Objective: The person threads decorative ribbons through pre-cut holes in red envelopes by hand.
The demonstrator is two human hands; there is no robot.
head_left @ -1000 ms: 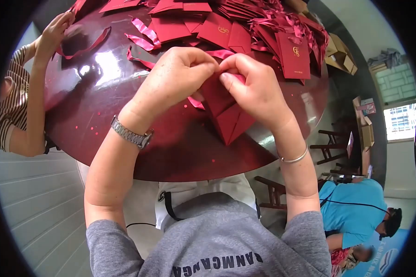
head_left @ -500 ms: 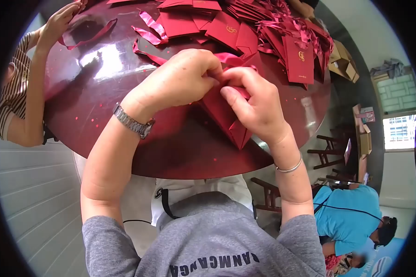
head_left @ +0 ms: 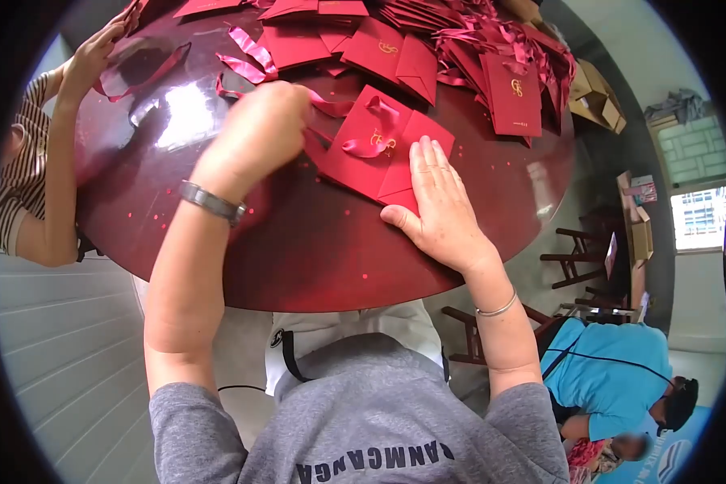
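Observation:
A red paper gift bag with gold lettering lies flat on the round table, its pink ribbon looped across the front. My right hand is open, fingers stretched together and resting on the bag's lower right part, thumb out to the side. Left of the bag, my left hand is blurred, with its fingers curled in. Ribbon shows beside that hand, but whether the fingers hold it is hidden.
Red bags with ribbons are heaped at the table's far side. Small red bits dot the dark, glossy tabletop. Another person's hand is at the left edge. A cardboard box stands beyond the right side; a person in blue is lower right.
Both hands were together at the raised, folded bag. The bag now lies flat, my right hand has opened onto it, and my left hand has moved away to the left.

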